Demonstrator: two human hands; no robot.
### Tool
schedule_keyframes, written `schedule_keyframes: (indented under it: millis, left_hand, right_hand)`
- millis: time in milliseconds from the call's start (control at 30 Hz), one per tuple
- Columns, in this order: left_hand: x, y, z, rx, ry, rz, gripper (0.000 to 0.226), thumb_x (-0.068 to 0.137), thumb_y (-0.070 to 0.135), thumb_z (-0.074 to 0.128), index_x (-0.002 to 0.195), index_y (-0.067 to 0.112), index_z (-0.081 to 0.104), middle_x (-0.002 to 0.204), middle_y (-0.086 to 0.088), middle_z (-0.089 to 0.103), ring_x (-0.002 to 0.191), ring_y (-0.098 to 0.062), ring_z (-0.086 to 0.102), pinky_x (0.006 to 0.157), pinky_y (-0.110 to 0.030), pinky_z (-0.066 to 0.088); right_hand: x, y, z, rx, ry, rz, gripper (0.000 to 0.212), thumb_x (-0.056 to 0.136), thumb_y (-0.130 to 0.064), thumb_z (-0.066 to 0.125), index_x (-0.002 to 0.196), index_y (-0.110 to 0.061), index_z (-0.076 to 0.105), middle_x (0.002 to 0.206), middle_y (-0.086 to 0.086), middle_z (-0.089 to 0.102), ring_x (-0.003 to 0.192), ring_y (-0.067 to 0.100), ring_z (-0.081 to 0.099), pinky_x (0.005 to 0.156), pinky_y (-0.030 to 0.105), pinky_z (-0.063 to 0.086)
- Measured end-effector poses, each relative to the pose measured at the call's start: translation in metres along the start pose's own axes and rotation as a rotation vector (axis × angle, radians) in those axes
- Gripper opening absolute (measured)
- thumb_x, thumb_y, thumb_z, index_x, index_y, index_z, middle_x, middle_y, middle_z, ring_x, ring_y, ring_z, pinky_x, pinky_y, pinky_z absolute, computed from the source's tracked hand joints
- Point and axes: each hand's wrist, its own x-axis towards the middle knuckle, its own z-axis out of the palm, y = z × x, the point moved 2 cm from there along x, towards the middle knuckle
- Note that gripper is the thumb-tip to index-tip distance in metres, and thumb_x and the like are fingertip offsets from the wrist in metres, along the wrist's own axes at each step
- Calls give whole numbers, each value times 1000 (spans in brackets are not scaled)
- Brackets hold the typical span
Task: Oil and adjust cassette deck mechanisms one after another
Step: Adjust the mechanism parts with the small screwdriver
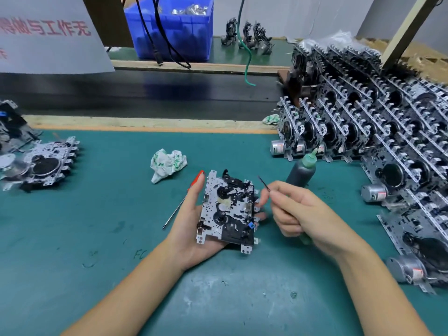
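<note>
A cassette deck mechanism (228,209), a metal plate with black gears and a small blue part, lies face up in my left hand (191,224), which cups it from below with thumb and fingertips at its edges. Just right of it, my right hand (303,214) pinches a thin dark needle-like applicator (264,183) that points up and left, its tip above the mechanism's upper right corner. A dark oil bottle (301,172) with a green nozzle stands behind my right hand.
A large stack of mechanisms (378,132) fills the right side. A red-handled screwdriver (180,204) lies left of my left hand, near a crumpled cloth (167,163). More mechanisms (46,163) lie at far left. A blue bin (174,27) stands behind the conveyor belt.
</note>
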Motion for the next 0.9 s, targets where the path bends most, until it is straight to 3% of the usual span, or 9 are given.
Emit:
schedule_keyframes:
  millis: [67,167,267,433,633,900]
  left_hand:
    - [0,0,-1,3,10,-3,78,72,65,59,117,2,66,129,-20,58,113,-33,60,101,-45,44]
    - [0,0,-1,23,22,-20,78,74,66,57,116,1,66,127,-21,59,113,-32,60,100,-43,46]
    - [-1,1,0,28,39,-37,80,83,65,47,127,-1,57,136,-26,49,123,-36,51,107,-44,38]
    - [0,0,4,24,63,-26,79,86,64,43,131,0,53,139,-27,45,122,-35,50,109,-44,34]
    - [1,0,5,61,101,-15,79,85,64,44,131,2,54,135,-24,51,125,-35,49,109,-44,35]
    - [3,-1,5,90,149,25,72,88,63,39,122,4,62,127,-24,58,112,-33,59,100,-43,42]
  right_hand:
    - [-2,-1,3,-71,-57,69,28,91,-38,48,74,-20,60,48,-6,24,40,8,19,39,15,23]
    - [-4,3,9,-231,-124,165,35,95,-32,44,64,-18,50,49,-4,28,42,12,33,46,18,33]
    - [-3,8,13,-211,-102,271,38,98,-29,43,63,-16,45,48,-4,29,41,8,24,41,15,23]
    - [-2,7,15,-273,-56,283,40,95,-32,47,61,-13,55,42,-3,29,37,7,19,37,14,21]
    - [-3,7,14,-307,-64,295,42,98,-30,46,58,-16,46,45,-2,42,39,11,38,41,20,32]
    - [-4,9,12,-321,-39,319,43,97,-33,46,58,-17,50,39,-3,27,36,9,16,38,18,15]
